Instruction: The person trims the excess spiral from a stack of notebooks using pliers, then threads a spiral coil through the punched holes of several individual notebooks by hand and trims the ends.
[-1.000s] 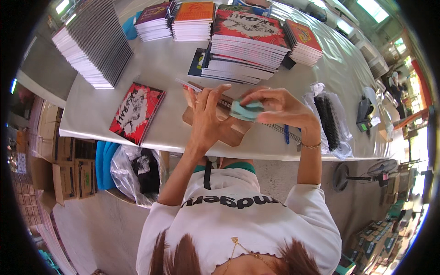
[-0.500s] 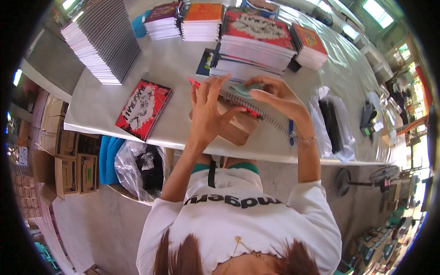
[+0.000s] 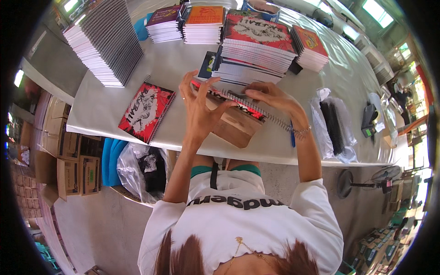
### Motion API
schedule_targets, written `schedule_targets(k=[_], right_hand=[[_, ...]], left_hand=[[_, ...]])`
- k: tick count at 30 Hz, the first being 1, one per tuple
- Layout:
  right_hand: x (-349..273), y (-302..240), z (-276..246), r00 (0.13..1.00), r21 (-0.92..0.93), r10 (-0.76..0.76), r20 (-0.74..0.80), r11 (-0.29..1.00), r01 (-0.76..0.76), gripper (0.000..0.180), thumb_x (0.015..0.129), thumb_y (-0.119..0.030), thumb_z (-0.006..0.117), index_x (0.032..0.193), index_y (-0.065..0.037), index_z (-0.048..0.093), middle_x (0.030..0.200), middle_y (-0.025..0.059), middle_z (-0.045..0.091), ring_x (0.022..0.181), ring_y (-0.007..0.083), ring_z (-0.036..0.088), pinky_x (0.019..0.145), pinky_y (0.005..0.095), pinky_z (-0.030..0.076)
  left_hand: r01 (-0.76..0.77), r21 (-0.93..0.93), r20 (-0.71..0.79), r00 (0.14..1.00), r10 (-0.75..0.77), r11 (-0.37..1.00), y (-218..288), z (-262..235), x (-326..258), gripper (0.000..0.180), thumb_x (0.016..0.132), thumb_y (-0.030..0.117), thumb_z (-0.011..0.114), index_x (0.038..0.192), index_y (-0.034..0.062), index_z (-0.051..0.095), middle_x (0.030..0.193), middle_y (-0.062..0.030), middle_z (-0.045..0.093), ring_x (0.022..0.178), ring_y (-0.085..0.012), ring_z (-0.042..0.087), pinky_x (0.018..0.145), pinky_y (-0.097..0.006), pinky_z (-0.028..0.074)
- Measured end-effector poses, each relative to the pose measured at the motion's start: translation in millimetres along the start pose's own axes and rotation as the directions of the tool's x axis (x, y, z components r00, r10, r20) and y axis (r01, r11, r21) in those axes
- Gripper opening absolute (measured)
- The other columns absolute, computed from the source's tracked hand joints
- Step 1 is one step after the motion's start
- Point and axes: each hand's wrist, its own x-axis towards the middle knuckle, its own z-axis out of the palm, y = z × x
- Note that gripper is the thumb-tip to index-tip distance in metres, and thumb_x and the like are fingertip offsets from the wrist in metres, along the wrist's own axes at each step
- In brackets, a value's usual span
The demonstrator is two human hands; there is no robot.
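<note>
A red notebook leans spine-up against a brown wooden block near the table's front edge. A dark wire coil runs along its spine, and the free end trails right toward my right wrist. My left hand grips the notebook's left part, thumb on the near face and fingers toward the far left end. My right hand is closed over the coil at mid-spine, with a small dark grey piece under its fingertips that I cannot make out. To the left lies a spiral-bound red notebook.
A tall stack of coil-bound notebooks stands at the far left. Beyond my hands is a pile of red notebooks. On the right lie a blue pen, a plastic bag of black coils and a black tool.
My right hand has lowered and flattened onto the coil; the greenish-grey piece in it now shows darker. My left hand has shifted slightly left. More of the notebook's red cover shows.
</note>
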Motion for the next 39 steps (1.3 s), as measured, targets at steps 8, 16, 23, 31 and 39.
schedule_targets(k=[8,16,23,31,39], right_hand=[[-10.2,4.5,-5.5,0.975,0.114,-0.101,0.199,0.99,0.08,0.051,0.096,-0.043,0.055,0.126,-0.002,0.053,0.118,0.0088,0.058,0.114,0.0148,0.05,0.096,0.0282,0.041],[20.1,-17.2,-21.6,0.994,-0.026,0.041,0.102,0.999,-0.038,0.063,0.087,-0.044,0.066,0.131,-0.002,0.052,0.115,0.009,0.059,0.11,0.0156,0.054,0.093,0.0303,0.045],[25.4,-40.7,-10.3,0.968,-0.041,-0.149,0.204,0.986,0.16,0.054,0.087,-0.041,0.067,0.125,-0.004,0.059,0.114,0.0087,0.063,0.106,0.0174,0.056,0.093,0.0316,0.045],[35.7,-44.5,-7.7,0.984,-0.094,-0.143,0.104,0.984,0.153,0.051,0.086,-0.039,0.069,0.121,-0.003,0.061,0.113,0.0095,0.063,0.101,0.0184,0.058,0.089,0.0344,0.048],[53.1,-12.1,-5.2,0.993,-0.198,-0.109,0.048,0.973,0.116,0.058,0.078,-0.047,0.074,0.114,-0.003,0.066,0.105,0.011,0.066,0.095,0.019,0.062,0.082,0.0314,0.049]], left_hand=[[0.092,-0.251,0.055,0.995,-0.081,0.964,-24.6,10.3,6.1,0.076,0.061,0.025,0.09,0.124,0.006,0.051,0.127,-0.014,0.046,0.125,-0.0334,0.038,0.1,-0.044,0.038],[0.127,-0.324,0.079,0.991,-0.106,0.937,-29.6,9.4,11.6,0.072,0.064,0.023,0.089,0.122,0.0028,0.051,0.122,-0.0126,0.046,0.117,-0.0309,0.041,0.1,-0.041,0.038],[0.255,-0.526,0.162,0.967,-0.198,0.812,-46.3,8.9,9.3,0.072,0.066,0.019,0.089,0.125,0.0027,0.05,0.111,-0.0077,0.051,0.101,-0.0192,0.052,0.09,-0.031,0.043],[0.323,-0.709,0.244,0.946,-0.211,0.627,-54.9,6.5,13.0,0.071,0.078,-0.002,0.076,0.137,0.0074,0.038,0.105,-0.0024,0.05,0.094,-0.0124,0.054,0.085,-0.027,0.046],[0.456,-0.719,0.403,0.888,-0.22,0.524,-54.7,2.5,17.7,0.054,0.086,0.004,0.069,0.133,0.0063,0.044,0.102,-0.0005,0.054,0.097,-0.0094,0.052,0.091,-0.027,0.042]])
